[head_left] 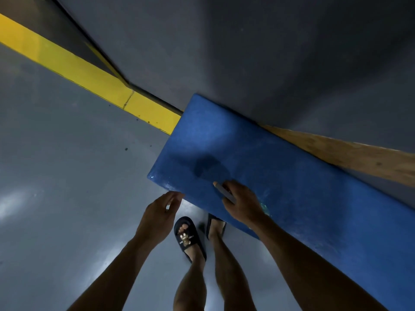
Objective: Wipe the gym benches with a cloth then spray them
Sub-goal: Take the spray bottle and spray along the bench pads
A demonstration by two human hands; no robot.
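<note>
A blue padded bench [258,153] runs from the centre to the lower right against a grey wall. It carries a dark damp patch [208,168] near its left end. My right hand [242,203] is over the bench's near edge and grips a spray bottle [223,191], whose pale nozzle points up-left at the patch. A bit of greenish clear bottle body [265,208] shows below the hand. My left hand [160,212] hovers with relaxed fingers just off the bench's near left corner, fingertips close to the edge, holding nothing. No cloth is in view.
A yellow painted strip [89,77] runs along the base of the wall to the left. A bare wooden board [350,151] lies between bench and wall. My feet in dark slides [189,236] stand on the glossy grey floor [67,176] beside the bench.
</note>
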